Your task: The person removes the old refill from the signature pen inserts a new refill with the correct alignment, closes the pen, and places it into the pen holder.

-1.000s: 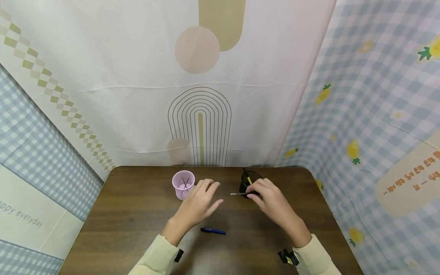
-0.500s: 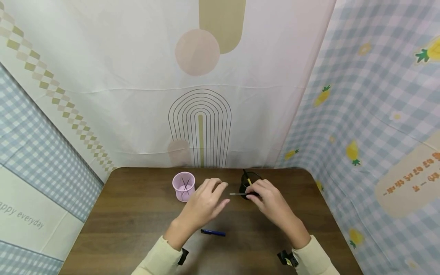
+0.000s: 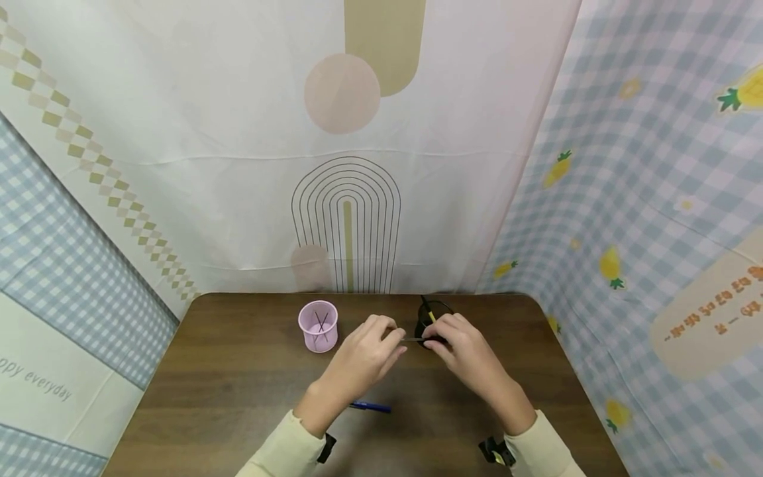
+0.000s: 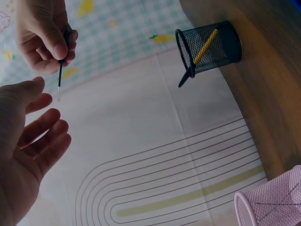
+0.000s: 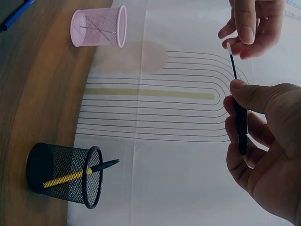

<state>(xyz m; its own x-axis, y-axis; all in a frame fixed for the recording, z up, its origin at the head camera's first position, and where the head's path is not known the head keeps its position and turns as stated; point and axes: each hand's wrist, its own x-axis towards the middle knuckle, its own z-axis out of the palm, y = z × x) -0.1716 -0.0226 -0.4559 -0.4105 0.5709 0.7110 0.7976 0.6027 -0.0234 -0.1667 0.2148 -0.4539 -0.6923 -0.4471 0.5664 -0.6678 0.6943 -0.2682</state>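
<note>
My right hand [image 3: 467, 351] pinches a slim black-handled tool [image 5: 241, 122] with a thin dark shaft and a pale tip; its exact kind does not show. The tool lies roughly level in the head view, its tip toward my left hand [image 3: 362, 351]. In the left wrist view the left thumb and fingers are spread apart, loosely bent, close to that tip. Behind the right hand stands a black mesh pen cup [image 5: 37, 169], partly covered in the head view. A yellow and black pen [image 5: 68, 179] leans in it, its black end past the rim.
A pink mesh cup [image 3: 318, 340] with thin dark crossed lines showing inside stands at the back left of the wooden table [image 3: 238, 377]. The blue pen [image 3: 375, 407] lies nearer the front, partly behind the left forearm. A patterned cloth [image 3: 250, 199] hangs behind the table.
My left hand has moved right, from beside the pink cup to the tip of the black-handled tool. The right hand stays almost in place, holding the same tool.
</note>
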